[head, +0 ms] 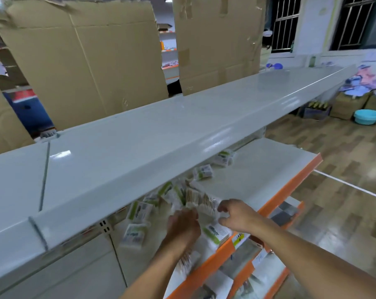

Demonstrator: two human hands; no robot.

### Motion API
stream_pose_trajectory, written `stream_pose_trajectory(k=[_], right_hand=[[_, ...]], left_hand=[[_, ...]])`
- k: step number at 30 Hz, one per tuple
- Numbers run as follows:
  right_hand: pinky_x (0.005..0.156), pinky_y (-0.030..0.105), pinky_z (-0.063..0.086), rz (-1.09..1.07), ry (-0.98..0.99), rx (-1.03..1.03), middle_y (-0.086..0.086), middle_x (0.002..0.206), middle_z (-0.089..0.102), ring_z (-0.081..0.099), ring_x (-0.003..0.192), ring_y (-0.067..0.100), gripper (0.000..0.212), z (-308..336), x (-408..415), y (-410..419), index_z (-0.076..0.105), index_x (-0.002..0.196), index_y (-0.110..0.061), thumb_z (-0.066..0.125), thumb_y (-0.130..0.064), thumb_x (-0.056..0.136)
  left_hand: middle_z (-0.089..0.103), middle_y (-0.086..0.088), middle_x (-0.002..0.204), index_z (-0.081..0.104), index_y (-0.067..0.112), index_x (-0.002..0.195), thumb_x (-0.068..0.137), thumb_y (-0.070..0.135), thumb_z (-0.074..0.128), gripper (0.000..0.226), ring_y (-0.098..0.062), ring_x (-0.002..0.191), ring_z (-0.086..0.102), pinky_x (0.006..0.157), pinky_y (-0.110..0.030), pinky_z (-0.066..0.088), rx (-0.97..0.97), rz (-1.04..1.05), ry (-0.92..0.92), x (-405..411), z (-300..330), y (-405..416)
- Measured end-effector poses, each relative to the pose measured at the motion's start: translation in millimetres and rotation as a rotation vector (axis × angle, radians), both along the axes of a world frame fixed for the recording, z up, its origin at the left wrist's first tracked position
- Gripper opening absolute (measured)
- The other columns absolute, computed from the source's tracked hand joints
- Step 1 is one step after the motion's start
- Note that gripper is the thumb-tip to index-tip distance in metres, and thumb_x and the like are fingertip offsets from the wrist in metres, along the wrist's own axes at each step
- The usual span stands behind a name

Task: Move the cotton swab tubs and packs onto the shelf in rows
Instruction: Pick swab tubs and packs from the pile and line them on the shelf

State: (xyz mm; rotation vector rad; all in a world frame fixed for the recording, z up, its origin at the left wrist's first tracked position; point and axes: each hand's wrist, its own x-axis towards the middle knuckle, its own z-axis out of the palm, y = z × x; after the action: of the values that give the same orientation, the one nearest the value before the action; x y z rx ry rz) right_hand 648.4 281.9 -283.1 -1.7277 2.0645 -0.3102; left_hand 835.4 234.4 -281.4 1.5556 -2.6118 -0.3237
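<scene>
Both hands on the swab packs point(201, 200) – left hand point(183, 225) and right hand point(236, 215) each pinching crinkly film. Probably light, floppy, slippery – grab edges.

White-and-green swab packs point(137, 212) on a white shelf point(258, 169) with orange edge, brown cardboard point(85, 67) behind
</scene>
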Motion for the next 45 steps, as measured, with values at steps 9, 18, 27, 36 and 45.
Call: stream_pose_trajectory(k=[9,18,27,36,45], right_hand=[[0.092,0.035,0.049,0.091,0.003,-0.040,0.006,0.123,0.052,0.055,0.112,0.025,0.052,-24.5,-18.4,-47.0,0.048,0.126,-0.020,0.063,-0.048,0.086],[0.089,0.037,0.046,0.122,0.095,-0.079,0.003,0.121,0.039,0.048,0.112,0.024,0.068,-40.8,-18.5,-79.5,0.039,0.122,-0.022,0.069,-0.062,0.075],[0.083,0.035,0.045,0.040,-0.368,-0.160,0.006,0.125,0.058,0.059,0.110,0.027,0.053,-40.1,-57.5,-92.9,0.044,0.136,-0.024,0.055,-0.045,0.088],[0.071,0.040,0.062,-0.257,-1.168,0.097,0.016,0.111,0.066,0.067,0.098,0.030,0.025,-47.1,-81.3,-102.7,0.064,0.106,-0.013,0.046,-0.030,0.100],[0.081,0.049,0.061,-0.260,-1.090,0.083,0.011,0.099,0.071,0.071,0.092,0.028,0.034,-79.8,-92.3,-105.2,0.065,0.101,-0.017,0.077,-0.042,0.081]], left_hand=[[0.059,-0.001,0.125,0.056,0.025,0.117,0.090,0.012,0.043,0.033,-0.023,0.118,0.053,0.101,-0.037,0.041,0.010,0.192,-0.039,-26.7,-2.8,-14.2],[0.057,0.001,0.125,0.054,0.026,0.123,0.092,0.017,0.043,0.034,-0.023,0.118,0.051,0.100,-0.035,0.039,0.020,0.459,-0.067,-48.8,-3.1,-2.7],[0.058,-0.001,0.124,0.055,0.023,0.125,0.093,0.017,0.042,0.034,-0.024,0.117,0.053,0.098,-0.035,0.039,0.036,0.602,-0.098,-72.0,-4.3,-7.5],[0.056,-0.011,0.124,0.038,0.010,0.131,0.090,0.048,0.053,0.057,-0.032,0.114,0.055,0.094,-0.042,0.043,0.019,0.768,0.113,-83.7,-5.3,-27.8],[0.049,-0.009,0.139,0.030,0.016,0.148,0.091,0.034,0.056,0.065,-0.029,0.124,0.048,0.097,-0.040,0.043,0.012,0.691,0.060,-86.0,-23.6,-39.0]])
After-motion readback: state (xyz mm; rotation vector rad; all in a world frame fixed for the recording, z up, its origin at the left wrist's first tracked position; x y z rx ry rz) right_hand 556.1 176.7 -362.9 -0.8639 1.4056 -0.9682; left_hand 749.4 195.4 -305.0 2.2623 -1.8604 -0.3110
